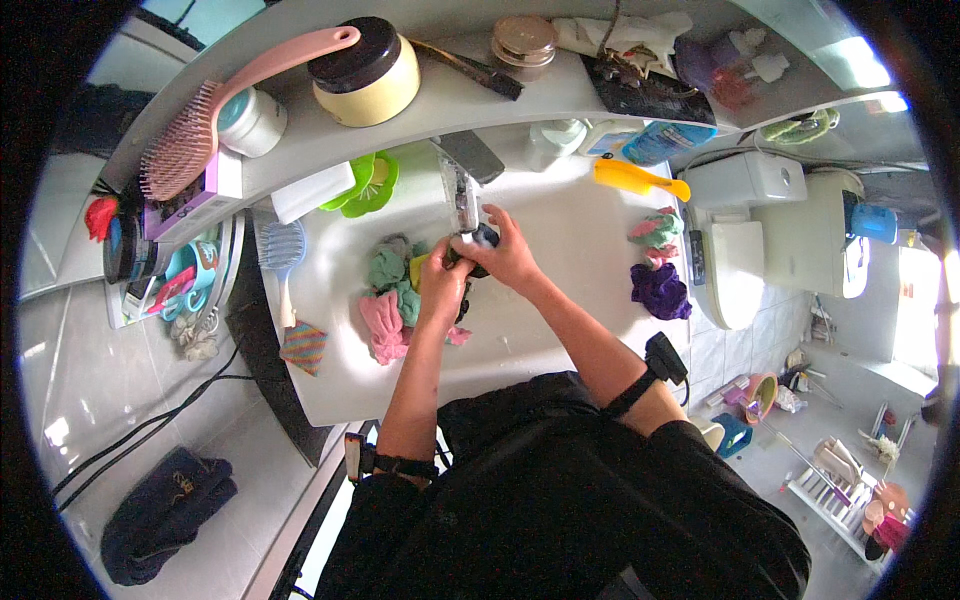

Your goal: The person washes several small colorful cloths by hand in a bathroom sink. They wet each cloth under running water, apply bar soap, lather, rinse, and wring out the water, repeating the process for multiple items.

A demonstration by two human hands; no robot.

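Note:
Both my hands meet over the white sink (580, 280), just below the metal faucet (462, 200). My left hand (441, 285) and my right hand (508, 258) are closed around a small dark cloth piece (487, 237), mostly hidden by the fingers. Whether water is running I cannot tell. Beside my left hand lies a heap of small cloth pieces in the basin, among them a pink one (382, 325) and a grey-green one (390, 266). On the right side of the sink sit a purple scrunchie (660, 291) and a pink-and-green scrunchie (657, 232).
A yellow comb (640, 180) and bottles (668, 141) line the sink's back right. At its left are a blue hairbrush (282, 245) and a striped cloth (304, 347). The shelf above bears a pink hairbrush (205, 130) and a cream jar (368, 85). A toilet (735, 275) stands right.

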